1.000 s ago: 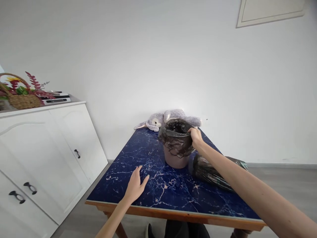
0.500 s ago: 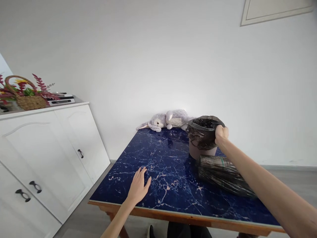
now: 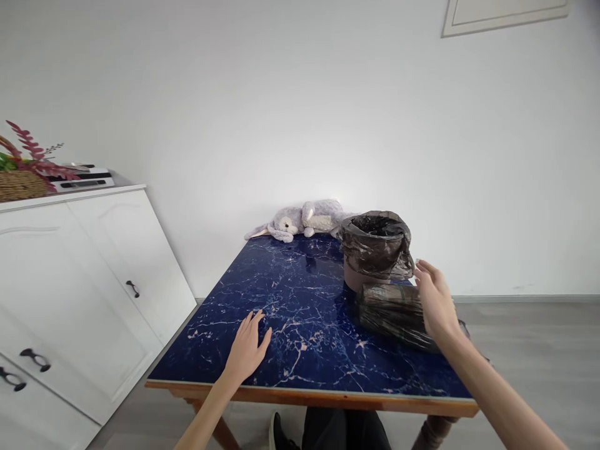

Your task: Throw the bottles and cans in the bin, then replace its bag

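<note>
A black trash bag (image 3: 380, 253) lines a small brownish-grey bin (image 3: 356, 279), its upper part folded down over the outside of the rim. Beside the bin's right side, my right hand (image 3: 437, 300) has bent fingers closed at the bag's loose lower edge. The exact fingertip contact is hard to see. My left hand (image 3: 246, 350) lies flat on the blue marbled table (image 3: 281, 284), fingers spread, holding nothing. In front of the bin lies a bundle of black plastic bags (image 3: 394, 312), partly behind my right hand.
A grey plush rabbit (image 3: 304, 220) lies along the table's far edge by the wall. To the left stands a white cabinet (image 3: 117, 250) with a wicker basket (image 3: 21, 185) of artificial plants on top. The table's wooden front edge (image 3: 328, 398) is close to my body.
My right hand has left the bin's rim and come down and outward along its right side. My left hand stays on the table. The whole view has shifted slightly.
</note>
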Action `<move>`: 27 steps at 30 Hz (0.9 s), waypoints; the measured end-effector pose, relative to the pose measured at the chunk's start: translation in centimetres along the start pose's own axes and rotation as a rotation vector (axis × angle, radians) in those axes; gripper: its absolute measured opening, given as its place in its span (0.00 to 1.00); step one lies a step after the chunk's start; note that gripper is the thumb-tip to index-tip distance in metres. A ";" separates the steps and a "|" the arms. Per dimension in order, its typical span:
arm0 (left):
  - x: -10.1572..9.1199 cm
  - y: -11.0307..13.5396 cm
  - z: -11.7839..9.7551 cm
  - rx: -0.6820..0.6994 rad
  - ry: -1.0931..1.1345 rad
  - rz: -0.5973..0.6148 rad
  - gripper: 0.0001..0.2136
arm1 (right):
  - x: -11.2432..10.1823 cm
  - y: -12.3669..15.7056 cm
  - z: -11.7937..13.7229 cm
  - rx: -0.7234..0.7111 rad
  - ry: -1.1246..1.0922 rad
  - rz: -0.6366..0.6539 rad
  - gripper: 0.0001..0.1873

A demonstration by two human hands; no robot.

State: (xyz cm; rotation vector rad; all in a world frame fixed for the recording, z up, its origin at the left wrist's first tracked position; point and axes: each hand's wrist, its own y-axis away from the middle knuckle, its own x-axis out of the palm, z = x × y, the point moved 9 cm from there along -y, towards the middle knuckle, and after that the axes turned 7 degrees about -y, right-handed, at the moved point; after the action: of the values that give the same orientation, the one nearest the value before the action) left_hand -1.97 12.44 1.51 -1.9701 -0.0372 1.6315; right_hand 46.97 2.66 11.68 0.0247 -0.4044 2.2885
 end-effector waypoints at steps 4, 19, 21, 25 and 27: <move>0.2 0.0 -0.4 0.000 -0.031 0.019 0.25 | 1.6 8.0 0.5 -0.054 -0.118 0.331 0.17; 0.0 1.0 -2.0 -0.029 -0.083 -0.009 0.26 | 4.8 14.1 -10.1 0.127 0.045 0.748 0.22; 0.0 1.0 -2.1 -0.031 -0.087 0.002 0.27 | 5.8 13.8 -10.1 0.124 0.089 0.788 0.18; 0.0 1.0 -2.1 -0.037 -0.084 0.004 0.27 | 6.9 13.2 -9.8 0.106 0.116 0.799 0.14; -0.1 1.0 -2.1 -0.037 -0.076 0.000 0.26 | 6.7 13.0 -9.7 0.102 0.107 0.770 0.14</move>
State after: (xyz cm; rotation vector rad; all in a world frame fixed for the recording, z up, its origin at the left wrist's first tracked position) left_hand -0.41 10.73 1.30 -1.9351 -0.0965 1.7165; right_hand 34.07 2.06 -0.24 -0.2407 -0.2631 3.0485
